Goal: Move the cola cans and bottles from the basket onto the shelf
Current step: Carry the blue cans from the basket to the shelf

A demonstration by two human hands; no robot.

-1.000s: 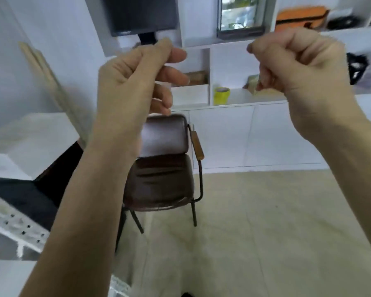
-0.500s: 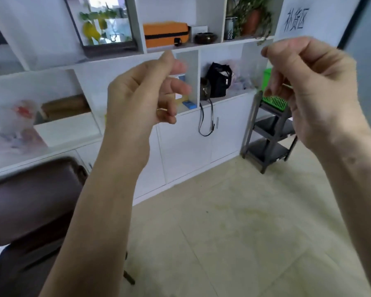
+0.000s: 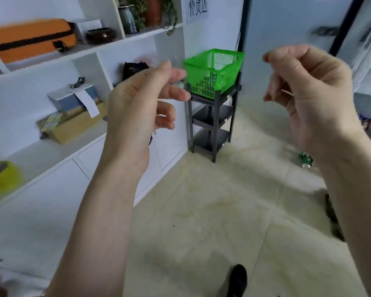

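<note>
Hands raised before me, both holding nothing: my left hand (image 3: 141, 103) at nine o'clock has loosely curled fingers, my right hand (image 3: 308, 97) at three o'clock is curled much the same. Between them, at twelve o'clock, the green plastic mesh basket (image 3: 212, 71) stands on top of a black three-tier metal rack (image 3: 212, 123). Something blue seems to lie inside it, too blurred to name.

Two bare forearms up in view, no sleeves, no watch or rings showing on the left hand (image 3: 137, 106) or the right hand (image 3: 313, 93), and down below, one black shoe (image 3: 237, 279)
</note>
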